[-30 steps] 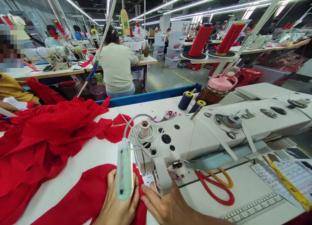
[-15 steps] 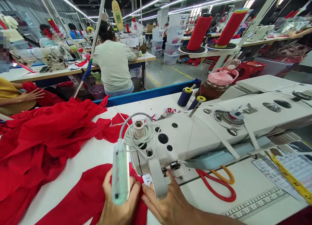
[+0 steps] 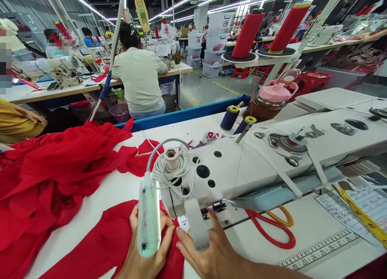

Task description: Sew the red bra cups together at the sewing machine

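Note:
My left hand is closed on a red fabric piece, its thumb and fingers pinching the cloth just left of the needle area. A small lit lamp on a bendy neck hides part of this hand. My right hand lies on the other side, thumb and a finger pressed at the cloth's right edge, its index finger stretched up beside the presser area. A white guard covers some of its fingers. Over both hands reaches the head of a white sewing machine. The needle itself is hidden.
A large red fabric heap lies at left. Red-handled scissors, a tape measure and a paper sheet are at right. Behind the machine stand navy thread spools and a pink-lidded jar. A co-worker sits ahead.
My hands stay almost in place at the machine with the red fabric. At far left, another person's hand has drawn back from the red cloth. The view has shifted slightly.

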Tool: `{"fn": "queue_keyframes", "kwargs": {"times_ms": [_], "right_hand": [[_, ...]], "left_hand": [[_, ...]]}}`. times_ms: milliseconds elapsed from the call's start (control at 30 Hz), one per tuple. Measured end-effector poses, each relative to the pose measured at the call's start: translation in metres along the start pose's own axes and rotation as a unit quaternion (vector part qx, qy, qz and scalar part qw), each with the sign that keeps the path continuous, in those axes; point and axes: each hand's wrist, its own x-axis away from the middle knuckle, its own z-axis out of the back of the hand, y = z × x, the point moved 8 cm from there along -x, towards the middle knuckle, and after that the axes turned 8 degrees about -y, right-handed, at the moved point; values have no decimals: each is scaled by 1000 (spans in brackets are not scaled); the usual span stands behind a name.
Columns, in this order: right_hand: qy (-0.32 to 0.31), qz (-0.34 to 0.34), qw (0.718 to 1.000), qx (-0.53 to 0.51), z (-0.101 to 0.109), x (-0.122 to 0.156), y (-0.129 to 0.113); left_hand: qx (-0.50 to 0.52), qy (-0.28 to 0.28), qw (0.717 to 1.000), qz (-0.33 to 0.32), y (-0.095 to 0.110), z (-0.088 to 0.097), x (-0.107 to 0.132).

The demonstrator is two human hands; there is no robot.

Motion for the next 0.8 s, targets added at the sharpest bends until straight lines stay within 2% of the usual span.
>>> {"fn": "queue_keyframes", "kwargs": {"times_ms": [133,267,333,633,800], "right_hand": [[22,11,1000,15,-4,2,-3],[17,7,1000,15,-3,2,-3],[20,13,1000,15,-1,2,-3],[71,32,997,12,4,4,-5],[50,28,998,3,2,4,-4]], "left_hand": [[-31,-7,999,1,-1,-6,5],[-60,-10,996,-60,2,-15,17],[-62,-7,996,-66,-1,-17,20],[-4,38,999,9,-16,-17,19],[15,23,996,86,-23,-19,17]]}}
